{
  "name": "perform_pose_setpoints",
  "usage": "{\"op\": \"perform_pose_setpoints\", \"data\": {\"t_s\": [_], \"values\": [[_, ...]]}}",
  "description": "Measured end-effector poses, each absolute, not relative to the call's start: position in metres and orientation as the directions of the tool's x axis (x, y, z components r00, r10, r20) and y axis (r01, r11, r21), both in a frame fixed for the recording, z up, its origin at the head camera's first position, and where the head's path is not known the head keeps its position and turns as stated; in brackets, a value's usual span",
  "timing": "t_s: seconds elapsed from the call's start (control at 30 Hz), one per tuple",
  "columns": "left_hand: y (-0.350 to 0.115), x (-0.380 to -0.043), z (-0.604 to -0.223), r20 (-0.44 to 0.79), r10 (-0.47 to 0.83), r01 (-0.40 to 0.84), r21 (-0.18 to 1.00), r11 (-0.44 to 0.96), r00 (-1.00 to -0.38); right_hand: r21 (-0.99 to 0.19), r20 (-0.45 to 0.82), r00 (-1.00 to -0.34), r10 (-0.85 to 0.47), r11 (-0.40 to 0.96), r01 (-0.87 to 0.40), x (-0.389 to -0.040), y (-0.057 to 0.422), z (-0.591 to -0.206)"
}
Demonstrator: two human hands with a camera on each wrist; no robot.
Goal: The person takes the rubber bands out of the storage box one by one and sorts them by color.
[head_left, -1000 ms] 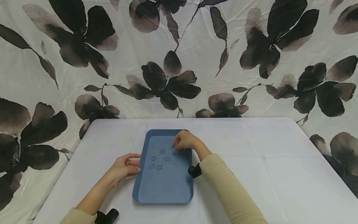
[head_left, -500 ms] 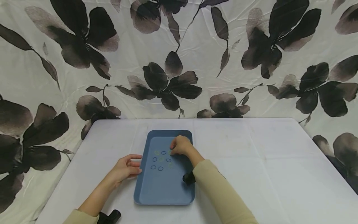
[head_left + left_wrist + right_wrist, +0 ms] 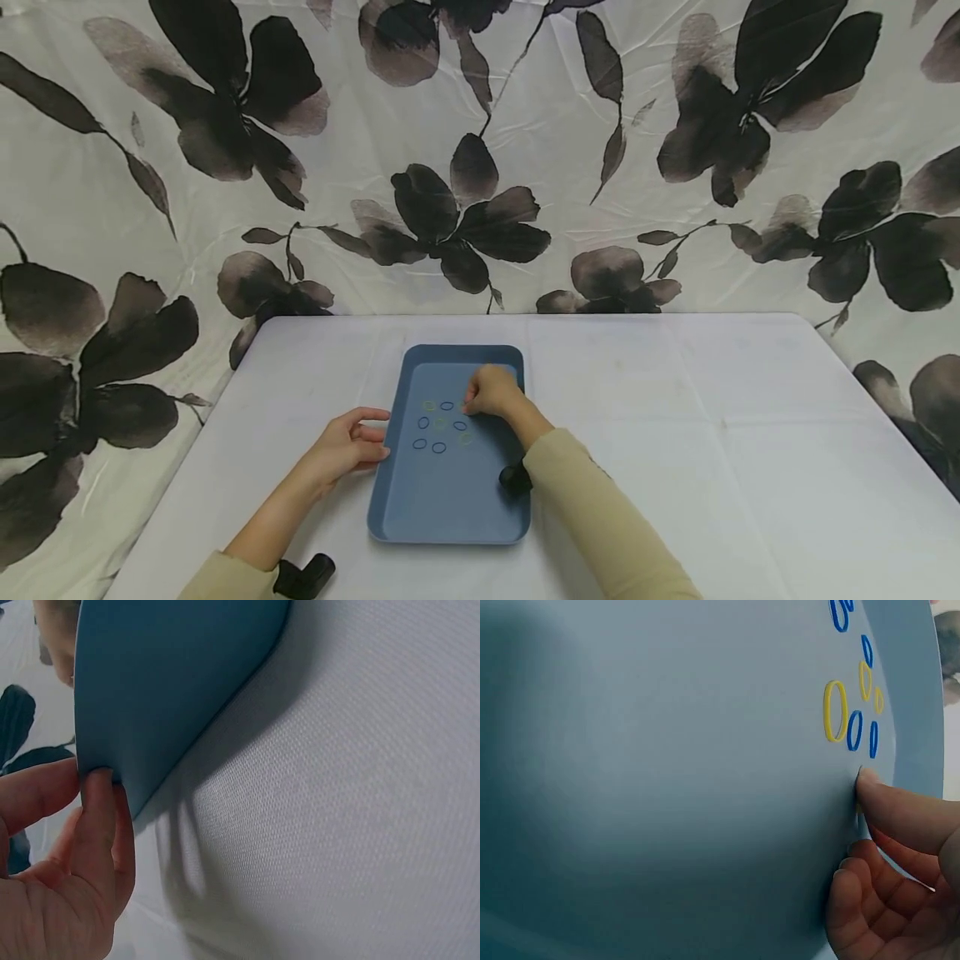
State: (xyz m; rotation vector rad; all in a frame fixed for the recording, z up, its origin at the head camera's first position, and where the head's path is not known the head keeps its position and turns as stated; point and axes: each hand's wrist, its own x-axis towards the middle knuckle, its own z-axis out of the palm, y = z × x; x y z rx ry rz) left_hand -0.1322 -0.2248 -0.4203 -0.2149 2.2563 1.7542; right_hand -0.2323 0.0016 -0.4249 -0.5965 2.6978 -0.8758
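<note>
A blue tray (image 3: 450, 508) lies on the white table, with several thin blue and yellow rings like small rubber bands grouped on its floor. Blue rubber bands (image 3: 849, 736) and yellow rubber bands (image 3: 826, 712) show clearly in the right wrist view. My right hand (image 3: 495, 392) is down at the upper right of the group, thumb and index finger pinching a yellow rubber band (image 3: 859, 811) mostly hidden by the fingertips. My left hand (image 3: 347, 446) touches the tray's left side with fairly straight fingers; the left wrist view shows fingertips (image 3: 97, 780) against its outer wall.
The white cloth-covered table (image 3: 660, 467) extends to both sides of the tray. Behind it hangs a pale curtain (image 3: 562, 233) with dark flowers. A black wrist camera (image 3: 306, 577) is on the left wrist, another black camera (image 3: 515, 480) on the right.
My right hand has come down and left from the tray's upper right edge to the yellow rubber band. The left hand stays at the tray's side. The head view has shifted slightly.
</note>
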Motion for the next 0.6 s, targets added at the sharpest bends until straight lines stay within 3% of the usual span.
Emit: {"op": "perform_pose_setpoints", "data": {"t_s": [0.37,0.6], "values": [[-0.2259,-0.1321,-0.4218,-0.295,0.055,-0.272,0.927,0.260,-0.954,-0.618,-0.189,-0.849,-0.493,0.732,-0.287,-0.2303,0.0008,-0.4214],[-0.2270,-0.1326,-0.4213,-0.299,0.068,-0.272,0.926,0.263,-0.952,-0.707,-0.261,-0.814,-0.518,0.677,-0.205,-0.2349,0.0062,-0.4220]]}}
